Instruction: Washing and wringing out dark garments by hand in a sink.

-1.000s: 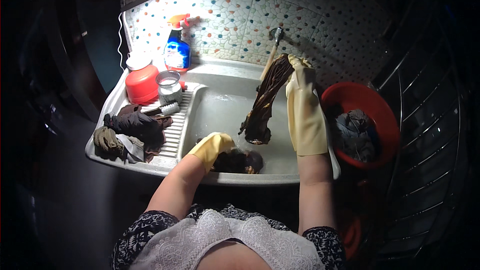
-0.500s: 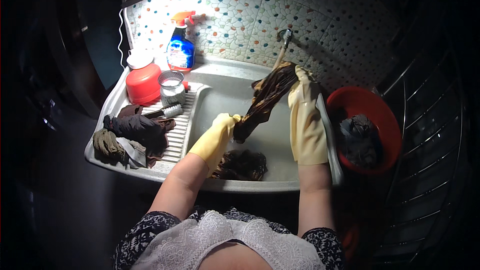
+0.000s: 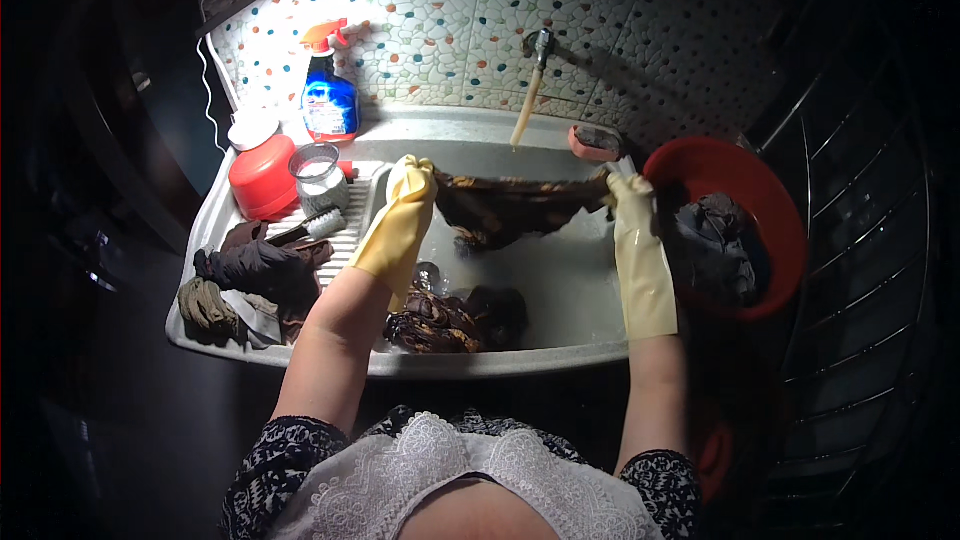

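Both my hands wear pale yellow rubber gloves. Between them a wet dark brown garment (image 3: 515, 212) with tan patches is stretched out over the sink (image 3: 560, 344). My left hand (image 3: 410, 180) is closed on its left end, and my right hand (image 3: 630, 195) grips its right end. The cloth's lower edge sags above cloudy water. More dark wet cloth (image 3: 435, 323) lies bunched in the water at the near side, partly behind my left forearm. A hose (image 3: 529, 105) hangs from the wall tap (image 3: 543, 41) behind the garment.
On the ribbed drainboard stand a red container (image 3: 263, 177), a glass jar (image 3: 320, 180), a brush (image 3: 323, 224) and piled dark clothes (image 3: 255, 270). A blue spray bottle (image 3: 330, 100) stands behind. A pink soap dish (image 3: 594, 143) sits at the back right corner. Right: a red basin (image 3: 778, 240) holding clothes, and a metal rack (image 3: 850, 330).
My hands have moved apart, left hand up and away, right hand slightly down and right. The garment went from a slanted, bunched strip to spread level between them. The soap dish has come into sight.
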The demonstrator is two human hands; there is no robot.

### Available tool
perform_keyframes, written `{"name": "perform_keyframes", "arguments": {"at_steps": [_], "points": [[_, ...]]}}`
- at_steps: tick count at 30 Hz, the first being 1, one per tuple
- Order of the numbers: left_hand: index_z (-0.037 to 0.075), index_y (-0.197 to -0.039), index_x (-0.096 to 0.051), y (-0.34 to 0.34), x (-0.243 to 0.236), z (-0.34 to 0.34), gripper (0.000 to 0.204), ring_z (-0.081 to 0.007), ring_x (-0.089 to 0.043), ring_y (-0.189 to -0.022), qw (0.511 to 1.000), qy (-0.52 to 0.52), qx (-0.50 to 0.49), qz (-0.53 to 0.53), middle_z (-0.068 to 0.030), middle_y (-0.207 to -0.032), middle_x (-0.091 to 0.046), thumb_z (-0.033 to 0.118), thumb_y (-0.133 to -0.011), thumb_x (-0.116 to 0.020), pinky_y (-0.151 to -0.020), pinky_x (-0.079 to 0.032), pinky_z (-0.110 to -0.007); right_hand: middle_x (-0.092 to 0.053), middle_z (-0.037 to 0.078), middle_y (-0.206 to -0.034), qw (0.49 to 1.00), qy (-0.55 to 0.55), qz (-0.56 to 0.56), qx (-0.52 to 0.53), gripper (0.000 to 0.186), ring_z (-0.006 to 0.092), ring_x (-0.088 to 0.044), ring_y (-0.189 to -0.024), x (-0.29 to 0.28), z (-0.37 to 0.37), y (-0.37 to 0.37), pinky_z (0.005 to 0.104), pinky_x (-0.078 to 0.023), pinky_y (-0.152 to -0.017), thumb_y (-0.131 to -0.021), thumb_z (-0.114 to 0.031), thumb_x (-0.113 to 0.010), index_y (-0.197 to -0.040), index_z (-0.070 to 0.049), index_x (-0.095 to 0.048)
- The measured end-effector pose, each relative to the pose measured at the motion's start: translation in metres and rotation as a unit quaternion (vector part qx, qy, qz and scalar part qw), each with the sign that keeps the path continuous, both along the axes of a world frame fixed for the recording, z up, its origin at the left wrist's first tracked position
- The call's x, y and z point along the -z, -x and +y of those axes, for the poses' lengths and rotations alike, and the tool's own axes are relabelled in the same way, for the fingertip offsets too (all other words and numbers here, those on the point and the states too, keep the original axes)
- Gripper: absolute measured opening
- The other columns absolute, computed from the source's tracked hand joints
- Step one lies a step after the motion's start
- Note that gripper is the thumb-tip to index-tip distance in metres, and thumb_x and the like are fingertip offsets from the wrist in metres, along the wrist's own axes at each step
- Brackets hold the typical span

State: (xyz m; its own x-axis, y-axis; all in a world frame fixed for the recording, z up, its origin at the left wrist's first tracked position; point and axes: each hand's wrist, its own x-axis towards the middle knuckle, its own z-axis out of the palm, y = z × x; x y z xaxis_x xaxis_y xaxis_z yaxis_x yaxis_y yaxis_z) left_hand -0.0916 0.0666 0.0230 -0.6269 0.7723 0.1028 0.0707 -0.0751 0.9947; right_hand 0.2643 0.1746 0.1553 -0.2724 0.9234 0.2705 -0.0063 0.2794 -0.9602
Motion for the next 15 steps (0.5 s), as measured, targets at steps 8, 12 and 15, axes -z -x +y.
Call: {"name": "perform_keyframes", "arguments": {"at_steps": [8, 12, 15], "points": [[0.008, -0.066, -0.07, -0.013, 0.03, -0.074, 0.014, -0.0261, -0.068, -0.07, 0.749, 0.409, 0.073, 0.517, -0.0124, -0.066, -0.065, 0.015, -0.079, -0.071, -0.055, -0.049, -0.043, -0.069, 0.019, -0.083, 0.78, 0.041, -0.621, -0.063, 0.034, 0.0261, -0.067, -0.067, 0.078, -0.026, 0.011, 0.0417, -0.051, -0.061, -0.089, -0.031, -0.062, -0.1, 0.0, -0.069], [0.008, -0.138, -0.051, -0.076, -0.018, -0.069, 0.054, -0.0418, -0.036, -0.14, 0.69, 0.473, 0.03, 0.547, -0.0257, -0.154, -0.035, 0.031, -0.091, -0.062, -0.105, -0.036, -0.057, -0.032, 0.021, -0.161, 0.783, -0.155, -0.547, -0.251, 0.071, 0.0364, -0.033, -0.147, 0.069, -0.057, 0.006, 0.0417, -0.03, -0.12, -0.089, -0.041, -0.059, -0.151, -0.011, -0.042], [0.014, -0.154, -0.039, -0.096, -0.044, -0.064, 0.074, -0.0463, -0.02, -0.15, 0.636, 0.369, 0.223, 0.64, -0.0246, -0.161, -0.028, 0.048, -0.092, -0.06, -0.117, -0.019, -0.067, -0.018, 0.016, -0.167, 0.661, -0.291, -0.573, -0.388, 0.077, 0.0421, -0.019, -0.152, 0.114, -0.043, 0.019, 0.0537, -0.015, -0.123, -0.095, -0.059, -0.051, -0.16, -0.024, -0.028]]}}
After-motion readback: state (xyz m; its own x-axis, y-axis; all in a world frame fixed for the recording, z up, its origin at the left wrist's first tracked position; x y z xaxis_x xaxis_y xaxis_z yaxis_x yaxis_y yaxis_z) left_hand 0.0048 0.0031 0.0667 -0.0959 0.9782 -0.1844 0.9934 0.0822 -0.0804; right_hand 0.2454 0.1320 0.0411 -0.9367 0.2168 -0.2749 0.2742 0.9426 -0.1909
